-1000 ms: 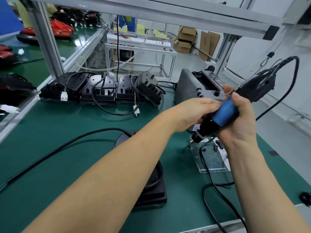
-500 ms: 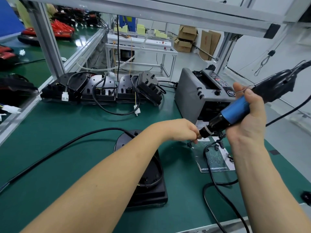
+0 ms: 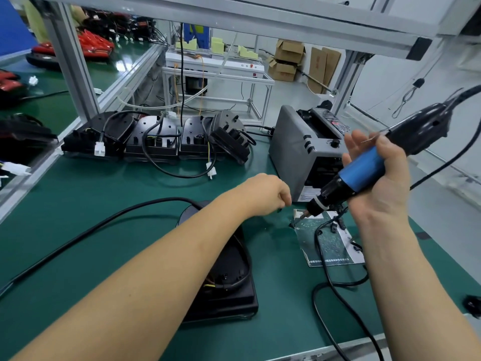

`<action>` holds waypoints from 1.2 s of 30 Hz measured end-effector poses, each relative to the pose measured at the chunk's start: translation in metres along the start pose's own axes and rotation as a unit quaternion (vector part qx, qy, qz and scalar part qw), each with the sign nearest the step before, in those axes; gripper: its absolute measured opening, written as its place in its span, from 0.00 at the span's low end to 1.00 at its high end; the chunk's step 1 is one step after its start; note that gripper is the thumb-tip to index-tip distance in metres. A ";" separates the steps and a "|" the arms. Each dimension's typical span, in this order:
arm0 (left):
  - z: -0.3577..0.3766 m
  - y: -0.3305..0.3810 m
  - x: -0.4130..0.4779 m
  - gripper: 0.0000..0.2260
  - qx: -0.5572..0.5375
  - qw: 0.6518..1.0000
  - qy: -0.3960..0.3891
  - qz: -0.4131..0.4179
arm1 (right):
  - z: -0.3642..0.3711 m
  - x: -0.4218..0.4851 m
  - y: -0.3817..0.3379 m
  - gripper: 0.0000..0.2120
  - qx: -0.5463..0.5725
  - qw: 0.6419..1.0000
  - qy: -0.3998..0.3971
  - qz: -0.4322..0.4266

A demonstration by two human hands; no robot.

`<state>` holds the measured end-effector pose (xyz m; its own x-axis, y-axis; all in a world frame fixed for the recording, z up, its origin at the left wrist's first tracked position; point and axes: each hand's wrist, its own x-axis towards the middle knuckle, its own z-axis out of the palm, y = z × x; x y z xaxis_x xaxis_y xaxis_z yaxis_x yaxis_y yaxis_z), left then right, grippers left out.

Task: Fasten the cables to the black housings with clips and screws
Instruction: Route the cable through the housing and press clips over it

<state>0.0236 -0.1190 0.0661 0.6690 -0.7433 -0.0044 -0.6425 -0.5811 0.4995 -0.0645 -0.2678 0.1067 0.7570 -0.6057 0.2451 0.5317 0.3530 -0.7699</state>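
The right hand [image 3: 377, 183] grips the blue sleeve of an electric screwdriver [image 3: 361, 170], thumb and lower fingers wrapped round it while the upper fingers stand up straighter behind the black body. The tool slants down to the left, and its bit hangs just over the far left corner of a clear sheet [image 3: 330, 243] lying towards the right edge of the desk [image 3: 78, 194]. The small specks on that sheet are too fine to identify. The screwdriver's black cord runs out of frame at the upper right.

The left hand [image 3: 265, 194] shows only its back, with the fingers curled under just left of the bit. Whether they pinch anything cannot be told, since the fingertips are hidden.

One black housing [image 3: 229, 277] lies near the middle of the front edge. The left forearm covers most of it, so only its right side and a stretch of wiring inside show. A black cable [image 3: 78, 238] runs from its far end to the left edge and is cut off there.

A row of black housings [image 3: 156, 136] with looped cables and white plugs sits along the back edge. A grey machine [image 3: 299, 149] stands at the back right, partly hidden behind the right hand.
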 end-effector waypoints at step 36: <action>0.064 -0.011 -0.210 0.11 -0.137 0.919 0.362 -0.077 | 0.103 -0.074 0.009 0.09 0.011 0.962 -0.205 0.180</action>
<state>-0.1331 0.0223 0.0060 0.8810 -0.1863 0.4348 -0.4675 -0.4828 0.7405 -0.0768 -0.1461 0.1421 0.9775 -0.1104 0.1798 0.2109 0.5044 -0.8373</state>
